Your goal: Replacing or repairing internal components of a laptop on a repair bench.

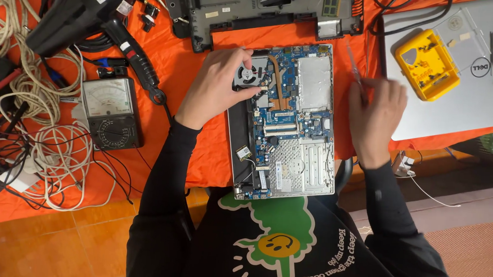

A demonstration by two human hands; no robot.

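Note:
An opened laptop base (303, 157) lies on the orange cloth with its blue circuit board, copper heat pipe and silver plates showing. My left hand (218, 88) rests on the round cooling fan (247, 74) at the board's upper left corner, fingers curled over it. To the right of the laptop, my right hand (375, 118) is closed round a thin clear-handled screwdriver (354, 63) whose shaft points up and away. That hand is blurred.
A black hot-air gun (92, 18) and an analog multimeter (110, 112) lie left, among tangled white cables (49, 148). A black laptop shell (262, 13) sits at the top. A yellow parts box (428, 63) rests on a closed silver laptop (466, 102), right.

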